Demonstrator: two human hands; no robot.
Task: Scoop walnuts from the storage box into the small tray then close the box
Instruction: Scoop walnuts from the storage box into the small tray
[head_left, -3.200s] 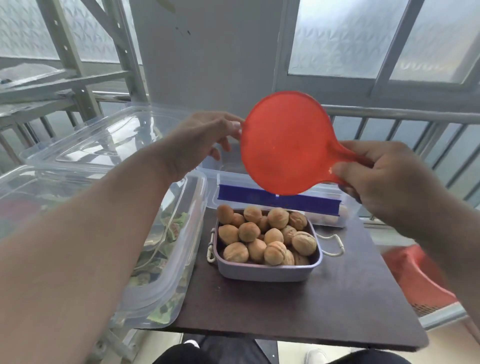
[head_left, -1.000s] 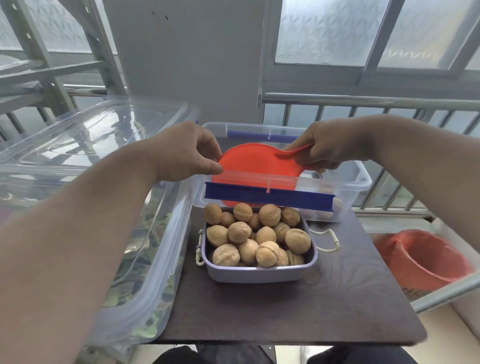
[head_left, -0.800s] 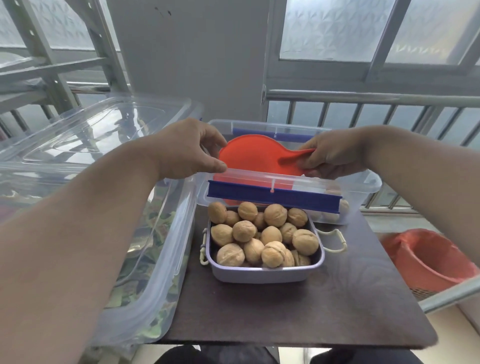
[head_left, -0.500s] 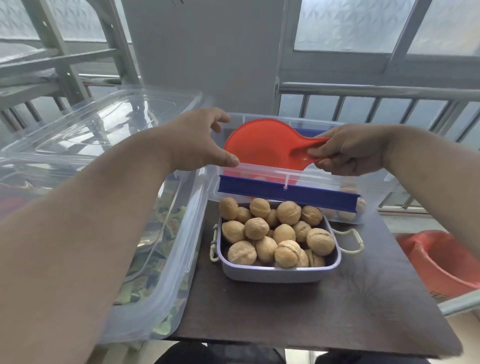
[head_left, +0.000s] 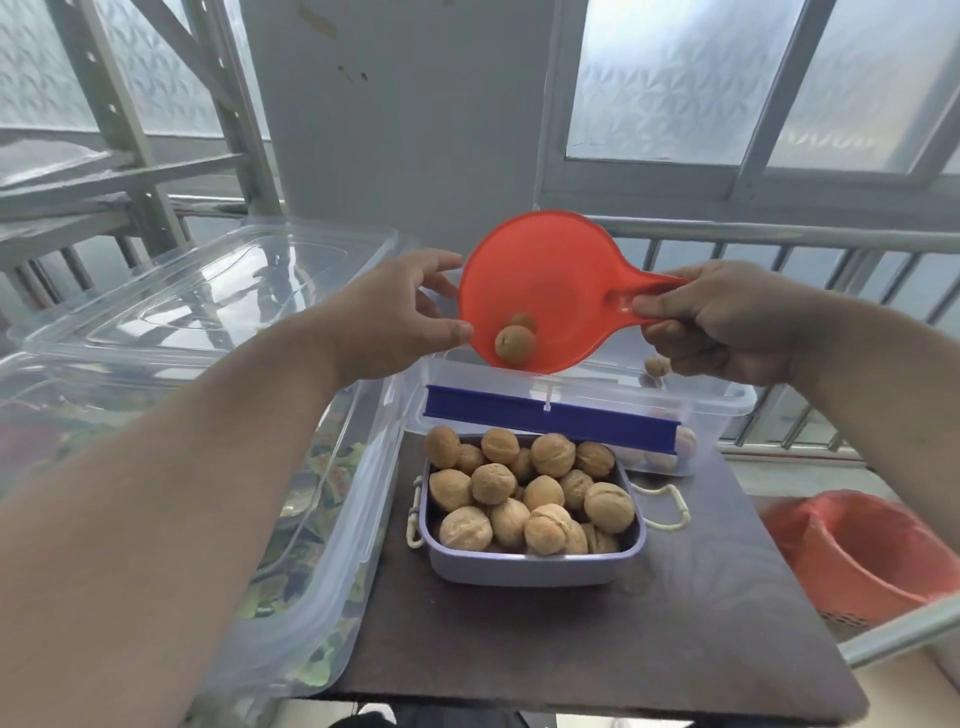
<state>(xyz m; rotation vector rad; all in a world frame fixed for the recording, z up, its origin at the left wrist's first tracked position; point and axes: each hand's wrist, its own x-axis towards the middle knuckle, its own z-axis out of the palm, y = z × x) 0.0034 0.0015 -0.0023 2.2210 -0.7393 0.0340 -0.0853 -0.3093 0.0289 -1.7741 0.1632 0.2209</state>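
Observation:
My right hand (head_left: 727, 319) grips the handle of a round orange scoop (head_left: 550, 280), which is lifted and tilted above the clear storage box (head_left: 717, 402) with the blue latch. Two walnuts (head_left: 514, 343) lie at the scoop's low edge. My left hand (head_left: 400, 312) pinches the scoop's left rim between thumb and fingers. Below, near me, a small lilac tray (head_left: 535, 566) is heaped with walnuts (head_left: 530, 493). A few walnuts show through the box's clear wall at the right.
A large clear bin (head_left: 322, 582) with a loose clear lid (head_left: 208, 301) fills the left side and overhangs the dark table (head_left: 571, 649). An orange basket (head_left: 862, 556) sits on the floor at the right. A metal railing and frosted windows stand behind.
The scoop dipped into the storage box, then came up out of it holding two walnuts. Both hands rose with it.

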